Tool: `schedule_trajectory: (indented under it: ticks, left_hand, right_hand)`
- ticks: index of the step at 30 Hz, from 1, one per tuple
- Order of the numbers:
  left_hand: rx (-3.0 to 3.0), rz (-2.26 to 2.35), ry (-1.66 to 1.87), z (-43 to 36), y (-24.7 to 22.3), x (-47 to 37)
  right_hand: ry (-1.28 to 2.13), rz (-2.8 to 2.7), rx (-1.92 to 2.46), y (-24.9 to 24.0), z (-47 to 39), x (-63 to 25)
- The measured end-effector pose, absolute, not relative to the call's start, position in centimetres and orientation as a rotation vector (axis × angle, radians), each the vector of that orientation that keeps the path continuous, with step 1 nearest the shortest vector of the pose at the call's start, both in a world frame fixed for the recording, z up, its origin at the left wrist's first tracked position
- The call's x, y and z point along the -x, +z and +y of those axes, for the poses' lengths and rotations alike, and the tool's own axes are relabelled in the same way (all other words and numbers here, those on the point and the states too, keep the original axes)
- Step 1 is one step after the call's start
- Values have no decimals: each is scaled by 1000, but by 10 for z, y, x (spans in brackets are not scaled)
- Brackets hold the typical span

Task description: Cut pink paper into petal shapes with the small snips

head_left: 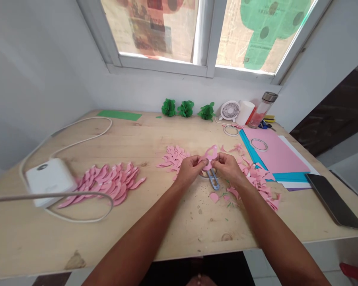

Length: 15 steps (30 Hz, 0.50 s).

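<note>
Both of my hands meet over the middle of the table, pinching a curved pink paper cutout (211, 151) from its two sides. My left hand (191, 170) is closed on its left edge and my right hand (228, 167) on its right. Just below the fingertips lies a slim grey-blue slotted tool (214, 182) whose kind I cannot make out; a tape roll beneath it is mostly hidden. Small pink cutouts (174, 157) are heaped left of my left hand. Pink paper scraps (261, 182) spread beside and behind my right forearm.
Larger pink cutouts (113, 182) are piled at left beside a white power bank (49, 178) with a looping cable. Green paper ornaments (185, 109), a small fan (230, 110) and a bottle (262, 111) line the back. Coloured sheets (283, 155) and a dark phone (334, 200) lie right.
</note>
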<state>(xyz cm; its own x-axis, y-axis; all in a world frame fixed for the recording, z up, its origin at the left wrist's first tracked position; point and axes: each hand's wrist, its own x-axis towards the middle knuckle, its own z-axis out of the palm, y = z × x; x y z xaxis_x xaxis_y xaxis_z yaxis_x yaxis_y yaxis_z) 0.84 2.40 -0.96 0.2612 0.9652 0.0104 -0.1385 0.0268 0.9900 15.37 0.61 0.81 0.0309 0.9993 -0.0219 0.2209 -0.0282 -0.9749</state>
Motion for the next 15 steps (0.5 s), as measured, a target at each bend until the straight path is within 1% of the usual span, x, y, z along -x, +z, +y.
schedule_trajectory:
  ticks: [7,15]
  left_hand:
    - [-1264,912,1006,22,-9,-8]
    - [-1218,861,1087,22,-8,-8]
  right_hand:
    - [1018,-1341,1376,7,8,-158]
    - [1105,-1320,1368,9,7,-156]
